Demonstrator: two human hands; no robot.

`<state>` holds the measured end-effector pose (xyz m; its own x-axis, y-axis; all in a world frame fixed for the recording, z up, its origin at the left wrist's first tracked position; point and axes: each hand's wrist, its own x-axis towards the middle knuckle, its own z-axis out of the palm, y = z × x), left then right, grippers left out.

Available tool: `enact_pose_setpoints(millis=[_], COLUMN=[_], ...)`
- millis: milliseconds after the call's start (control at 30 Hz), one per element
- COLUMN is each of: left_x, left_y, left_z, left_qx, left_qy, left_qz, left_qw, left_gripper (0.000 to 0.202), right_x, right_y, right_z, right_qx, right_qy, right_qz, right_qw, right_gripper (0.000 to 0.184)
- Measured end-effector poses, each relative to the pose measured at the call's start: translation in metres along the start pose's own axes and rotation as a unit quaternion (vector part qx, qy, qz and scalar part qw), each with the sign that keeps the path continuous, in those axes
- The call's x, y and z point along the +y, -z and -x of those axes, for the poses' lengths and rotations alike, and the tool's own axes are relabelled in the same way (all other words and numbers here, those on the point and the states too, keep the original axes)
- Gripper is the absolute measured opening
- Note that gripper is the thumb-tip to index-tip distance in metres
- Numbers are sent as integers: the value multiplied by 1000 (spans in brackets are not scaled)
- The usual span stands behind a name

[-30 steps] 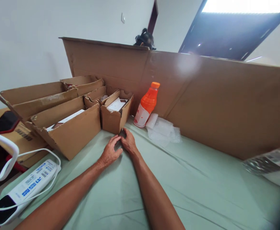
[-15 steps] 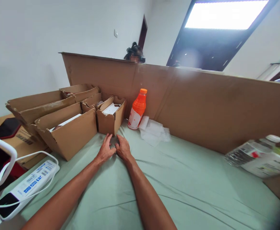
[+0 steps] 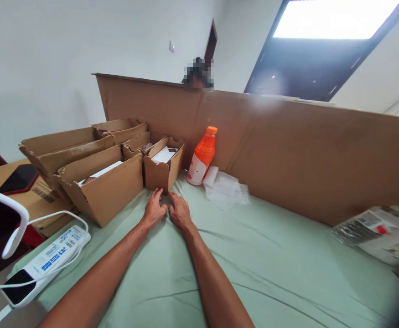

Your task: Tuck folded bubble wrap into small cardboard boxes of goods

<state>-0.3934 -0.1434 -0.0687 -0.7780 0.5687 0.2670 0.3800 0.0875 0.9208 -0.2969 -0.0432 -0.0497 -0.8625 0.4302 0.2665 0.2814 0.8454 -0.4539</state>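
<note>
Left hand [image 3: 154,210] and right hand [image 3: 179,212] now lie flatter on the surface [image 3: 271,255], grip wide and empty; cardboard box [image 3: 161,172] just beyond.

An orange bottle [image 3: 203,155] stands upright against a tall cardboard wall [image 3: 288,150], with crumpled bubble wrap [image 3: 225,187] just to its right. Larger open cartons [image 3: 100,187] sit to its left, and a white power strip [image 3: 45,262] lies beyond them, nearer the camera. Printed plastic packets [image 3: 384,230] lie well to the bottle's right.
</note>
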Motion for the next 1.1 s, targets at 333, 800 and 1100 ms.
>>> enact_pose_setpoints(millis=[333,800,1100], left_x=[1,0,8], left_y=[0,4,5], left_z=[-4,1,8], left_qx=[4,34,13], left_qy=[2,-20,-91], left_qz=[-23,-62,-107], left_qw=[1000,997,990], left_gripper=[73,57,31], right_x=[-6,-6,-13], right_y=[3,4,6], right_z=[1,3,16], right_qx=[-14,-26,-34], right_qy=[-3,3,35], right_qz=[26,47,83], right_qw=[1000,999,995], right_gripper=[58,47,38])
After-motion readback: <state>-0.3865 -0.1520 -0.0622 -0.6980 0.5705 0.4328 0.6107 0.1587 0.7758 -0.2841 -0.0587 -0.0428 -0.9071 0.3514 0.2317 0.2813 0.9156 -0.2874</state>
